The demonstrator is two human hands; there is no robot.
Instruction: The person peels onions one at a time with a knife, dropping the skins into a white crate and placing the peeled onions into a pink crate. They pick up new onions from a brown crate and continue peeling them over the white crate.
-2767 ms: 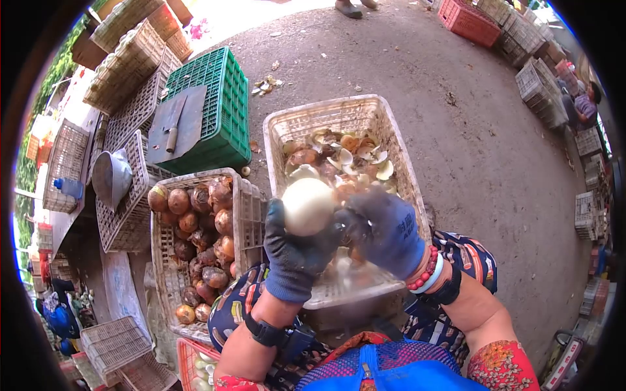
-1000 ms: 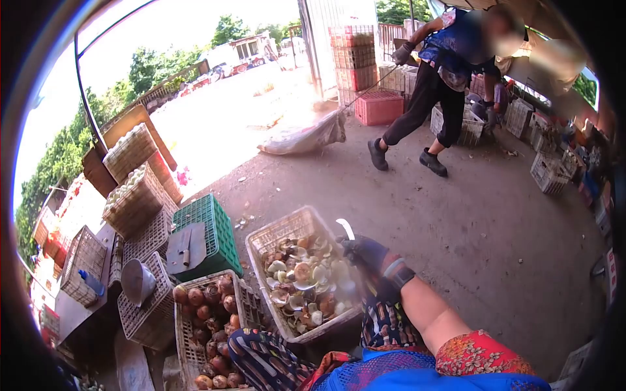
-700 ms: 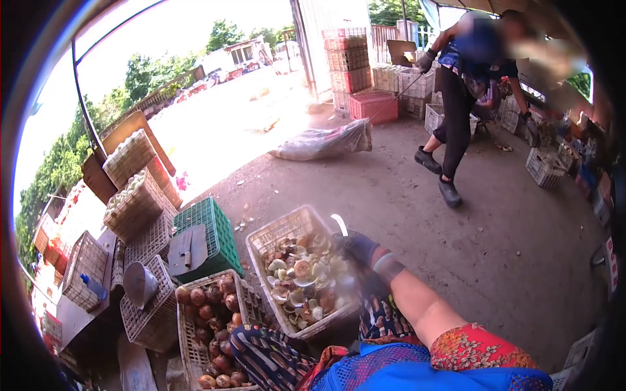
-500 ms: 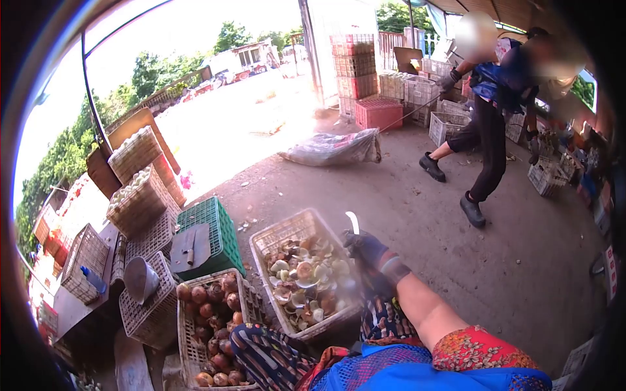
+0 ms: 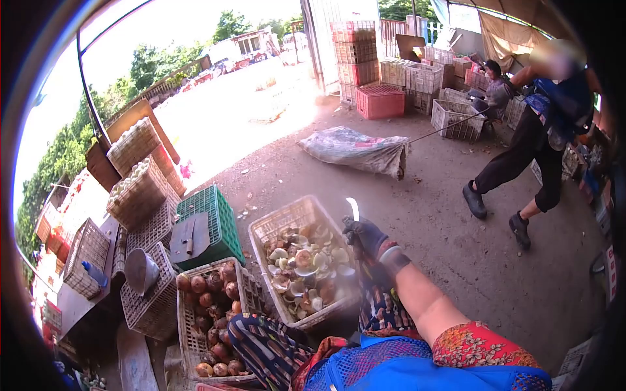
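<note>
My right hand (image 5: pixel 366 238), in a dark glove, is closed around a small knife with a pale curved blade (image 5: pixel 353 208) that points upward. It is over my knee, at the right rim of a pale plastic crate (image 5: pixel 261 229) full of onion skins and cut onion pieces (image 5: pixel 305 260). To the left of that crate is another crate (image 5: pixel 184 326) with several whole brown onions (image 5: pixel 215 300), beside my patterned trouser leg (image 5: pixel 264 345). My left hand is out of the frame.
A green crate (image 5: pixel 225 225) and a metal bowl (image 5: pixel 141 275) on a crate stand to the left. Crates of pale onions (image 5: pixel 134 189) are stacked behind them. Further off, a person (image 5: pixel 541 137) drags a filled sack (image 5: pixel 355 150); another person (image 5: pixel 499 91) sits near stacked crates.
The walking person and the dragged sack have moved to the right, which brings the seated person into view. My right hand stays in nearly the same place with the knife.
</note>
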